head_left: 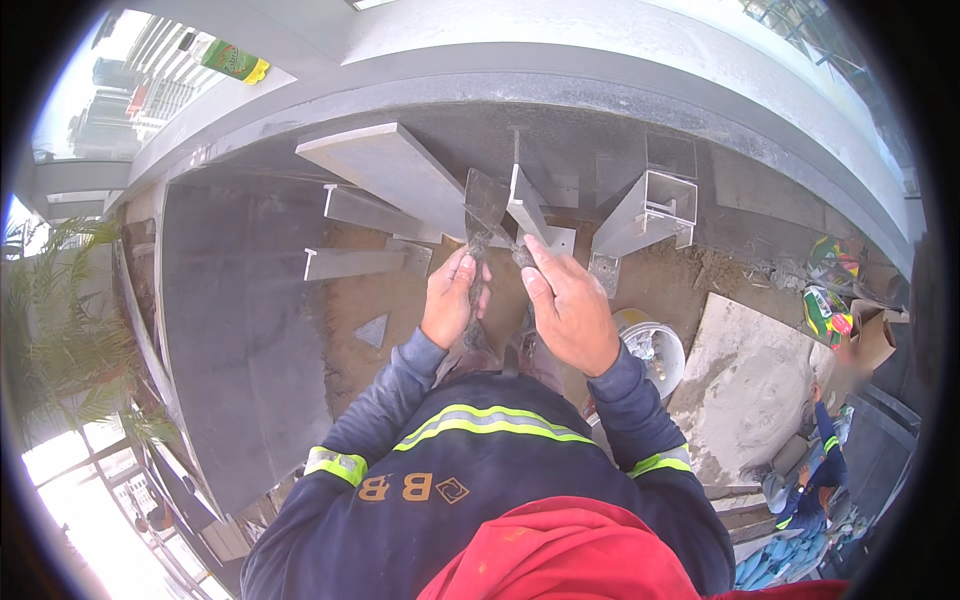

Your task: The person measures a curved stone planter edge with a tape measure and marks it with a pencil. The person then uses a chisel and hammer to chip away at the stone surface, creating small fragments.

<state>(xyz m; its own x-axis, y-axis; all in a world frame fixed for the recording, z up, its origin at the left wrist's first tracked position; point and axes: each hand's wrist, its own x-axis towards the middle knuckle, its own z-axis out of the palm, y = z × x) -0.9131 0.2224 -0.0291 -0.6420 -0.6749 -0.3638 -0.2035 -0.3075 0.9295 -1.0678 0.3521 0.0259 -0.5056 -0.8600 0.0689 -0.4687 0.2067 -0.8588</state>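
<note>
My left hand (452, 302) is closed round the mortar-crusted handle of a trowel, its flat dark blade (486, 194) pointing away from me. My right hand (572, 312) grips the crusted handle (523, 256) of a second tool, with the index finger stretched along it. That tool's thin metal part slants left across the trowel blade and seems to touch it; its exact shape is hard to make out. Both hands are held close together in front of my body, above the sandy ground. Beyond them stands a narrow upright metal plate (526, 205).
Grey metal posts (375, 212) and a hollow box post (640, 215) rise ahead. A white bucket (660, 355) stands right of my legs, beside a mortar-covered board (745, 385). A green bottle (232, 61) sits on the far-left ledge. A co-worker (815, 480) crouches at lower right.
</note>
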